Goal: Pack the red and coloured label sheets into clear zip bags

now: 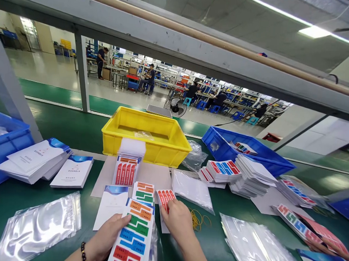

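My left hand (107,236), with a beaded bracelet at the wrist, is closed on a long sticker sheet (133,234) printed in orange, green, blue and red. Its thumb lies on the front of the sheet; a blue edge shows behind. My right hand (179,219) pinches a small red sticker sheet (164,197) by its lower right part. Between the hands lies another coloured sticker sheet (144,193), partly covered. A white booklet with a blue top (110,205) is left of it. Beyond stands a bagged stack of red label sheets (126,171).
A yellow bin (146,154) stands behind; blue bins (247,150) flank it. Booklet stacks (73,171) and plastic bags (41,224) lie left. Right are a bag pile (259,246), sticker stacks (223,169), rubber bands (197,220) and another person's hand (329,248) at sheets.
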### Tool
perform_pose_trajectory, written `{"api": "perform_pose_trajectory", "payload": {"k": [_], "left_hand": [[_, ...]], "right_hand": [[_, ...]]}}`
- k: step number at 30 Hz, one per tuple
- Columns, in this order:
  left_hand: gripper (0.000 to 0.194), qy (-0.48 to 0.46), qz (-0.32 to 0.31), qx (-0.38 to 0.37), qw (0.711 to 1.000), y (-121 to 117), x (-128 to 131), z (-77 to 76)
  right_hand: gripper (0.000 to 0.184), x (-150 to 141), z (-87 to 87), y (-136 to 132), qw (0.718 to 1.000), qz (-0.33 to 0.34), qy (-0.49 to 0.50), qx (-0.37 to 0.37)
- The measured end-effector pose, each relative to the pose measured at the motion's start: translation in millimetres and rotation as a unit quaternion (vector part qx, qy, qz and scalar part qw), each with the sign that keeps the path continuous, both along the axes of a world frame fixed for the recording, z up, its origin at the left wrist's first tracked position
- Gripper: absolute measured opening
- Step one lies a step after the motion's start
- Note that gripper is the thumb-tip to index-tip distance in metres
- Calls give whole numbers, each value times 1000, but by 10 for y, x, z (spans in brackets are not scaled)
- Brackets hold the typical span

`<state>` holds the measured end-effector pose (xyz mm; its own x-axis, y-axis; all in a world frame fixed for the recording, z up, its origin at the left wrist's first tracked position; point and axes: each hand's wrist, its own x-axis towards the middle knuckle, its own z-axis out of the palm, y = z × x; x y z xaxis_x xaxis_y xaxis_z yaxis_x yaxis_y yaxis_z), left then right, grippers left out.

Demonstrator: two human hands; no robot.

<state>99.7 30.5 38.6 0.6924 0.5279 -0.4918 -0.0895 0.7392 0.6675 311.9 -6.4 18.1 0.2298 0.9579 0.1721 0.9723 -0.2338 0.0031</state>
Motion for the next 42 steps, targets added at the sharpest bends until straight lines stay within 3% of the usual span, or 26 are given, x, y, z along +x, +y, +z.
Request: {"api": "perform_pose_trajectory", "payload": {"k": [8, 10, 12, 14, 15, 18, 21, 24, 28, 30, 32, 33, 34, 37, 38, 40, 42], "left_hand": [[38, -7, 38, -29, 999, 13, 3, -8], [35, -7, 57, -44, 997, 14, 9, -43], [31, -4, 71, -52, 996, 11, 18, -99], [28, -15, 82, -50, 995, 2, 30, -165], [28, -26, 90, -46, 995, -4, 37, -196], [28, -49, 124, -25, 991, -21, 56, -258], [31, -34, 149, 17, 988, -27, 66, -268], [37, -31, 136, 42, 989, -28, 64, -262], [33, -88, 76, 73, 990, -30, 48, -285], [33, -106, 58, 75, 990, -30, 38, -296], [35, -100, 42, 63, 992, -32, 28, -289], [36, -90, 32, 59, 994, -34, 23, -278], [38, -80, 19, 61, 995, -35, 18, -265], [42, -55, -30, 96, 993, -28, 2, -224], [42, -46, -43, 123, 990, -17, -5, -216], [40, 5, -57, 216, 975, 16, -25, -214], [27, 97, -66, 332, 936, 54, -51, -221]], "right_hand": [[19, 114, -29, -82, 999, 48, 9, 18], [20, 123, 5, -103, 995, 59, 21, 79], [22, 53, 72, -141, 972, 95, 45, 211], [22, -113, 138, -194, 924, 170, 73, 335], [24, -224, 157, -220, 904, 213, 85, 360], [21, -577, 119, -271, 879, 326, 102, 333], [15, -819, -11, -269, 872, 376, 88, 302], [16, -900, -91, -256, 868, 392, 80, 294], [19, -815, -66, -266, 850, 410, 128, 305], [22, -708, -53, -265, 852, 364, 220, 305], [27, -587, -63, -243, 854, 247, 359, 286], [32, -533, -75, -224, 836, 183, 444, 264], [38, -487, -88, -200, 802, 130, 535, 233], [42, -390, -117, -119, 647, 74, 754, 88], [39, -363, -116, -92, 610, 72, 787, 52], [33, -297, -100, -41, 579, 42, 813, 53], [33, -221, -71, 4, 559, -13, 818, 133]]}}
